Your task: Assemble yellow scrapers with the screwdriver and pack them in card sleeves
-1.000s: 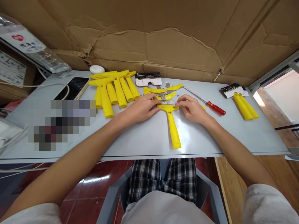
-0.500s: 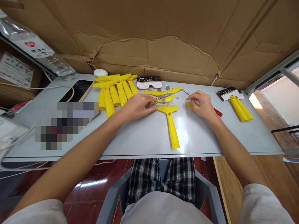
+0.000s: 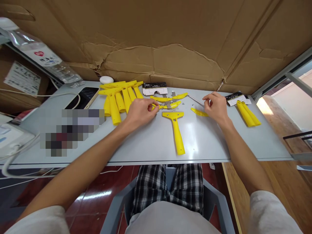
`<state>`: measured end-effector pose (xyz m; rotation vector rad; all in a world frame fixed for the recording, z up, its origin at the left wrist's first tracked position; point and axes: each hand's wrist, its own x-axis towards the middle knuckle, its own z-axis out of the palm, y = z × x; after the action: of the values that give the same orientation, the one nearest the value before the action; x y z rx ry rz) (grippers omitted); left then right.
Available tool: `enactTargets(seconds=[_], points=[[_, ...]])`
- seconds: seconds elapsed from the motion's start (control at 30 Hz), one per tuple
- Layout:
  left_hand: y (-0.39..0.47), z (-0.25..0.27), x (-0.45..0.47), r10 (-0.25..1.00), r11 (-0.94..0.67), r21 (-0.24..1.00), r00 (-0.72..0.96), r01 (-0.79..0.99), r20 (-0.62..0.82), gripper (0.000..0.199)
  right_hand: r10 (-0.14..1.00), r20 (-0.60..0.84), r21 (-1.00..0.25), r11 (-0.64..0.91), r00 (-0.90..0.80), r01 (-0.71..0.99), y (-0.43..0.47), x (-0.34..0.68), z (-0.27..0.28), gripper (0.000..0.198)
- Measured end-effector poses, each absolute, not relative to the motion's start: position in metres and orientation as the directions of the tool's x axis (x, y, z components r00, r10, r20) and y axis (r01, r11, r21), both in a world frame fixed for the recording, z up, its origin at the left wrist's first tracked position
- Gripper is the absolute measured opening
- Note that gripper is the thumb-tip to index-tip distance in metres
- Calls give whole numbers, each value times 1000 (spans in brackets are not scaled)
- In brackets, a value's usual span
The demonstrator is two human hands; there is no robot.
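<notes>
On the white table a yellow scraper handle (image 3: 178, 135) lies with its wide head away from me, two small metal dots in it. To its upper left, my left hand (image 3: 142, 111) has thumb and forefinger pinched beside a yellow clamp piece (image 3: 175, 105) and loose screws; anything between them is too small to see. My right hand (image 3: 216, 105) is curled, thumb and forefinger together, over a screwdriver shaft (image 3: 195, 100). The screwdriver's handle is hidden, and whether I grip it is unclear. Another curved yellow piece (image 3: 198, 112) lies under this hand's left side.
Several yellow scraper handles (image 3: 114, 109) are stacked on the left. Metal blades (image 3: 168, 104) and further yellow pieces (image 3: 180, 96) lie at the back, near black-and-white cards (image 3: 154, 89). Two carded handles (image 3: 248, 113) lie right. A phone (image 3: 83, 97) and bottle (image 3: 48, 58) are left.
My right hand has moved right, uncovering more of the curved yellow piece and covering the red screwdriver handle. My left fingers have drawn back from the scraper head and closed into a pinch.
</notes>
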<state>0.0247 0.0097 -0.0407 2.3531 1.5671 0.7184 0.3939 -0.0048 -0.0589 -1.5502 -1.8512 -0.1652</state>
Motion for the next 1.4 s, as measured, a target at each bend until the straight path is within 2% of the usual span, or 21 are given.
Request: enactTargets(seconds=[0.1, 0.2, 0.27, 0.43, 0.83, 1.13, 1.33, 1.4], points=[[-16, -35, 43, 919, -394, 436, 341, 809, 197, 40, 823, 568, -346, 257, -17, 902, -3, 394, -62, 26], [-52, -31, 68, 855, -482, 383, 519, 788, 7, 49, 832, 555, -363, 250, -8, 898, -1, 393, -65, 26], [-72, -29, 84, 804, -549, 338, 593, 765, -37, 49, 840, 542, -376, 258, -15, 890, -1, 392, -67, 26], [-89, -23, 93, 818, -514, 261, 559, 817, -139, 51, 853, 517, -396, 318, -78, 862, -1, 385, -70, 27], [-118, -23, 50, 908, -366, 255, 403, 895, -111, 36, 866, 481, -460, 382, -136, 802, -5, 373, -75, 25], [-114, -34, 60, 927, -334, 303, 369, 893, -65, 53, 882, 433, -527, 414, -185, 742, -5, 368, -77, 25], [-111, -21, 62, 918, -318, 173, 348, 932, -191, 65, 883, 425, -532, 423, -201, 734, -6, 367, -76, 24], [-111, -20, 64, 923, -308, 143, 332, 941, -194, 67, 881, 426, -527, 427, -206, 735, -6, 366, -75, 24]])
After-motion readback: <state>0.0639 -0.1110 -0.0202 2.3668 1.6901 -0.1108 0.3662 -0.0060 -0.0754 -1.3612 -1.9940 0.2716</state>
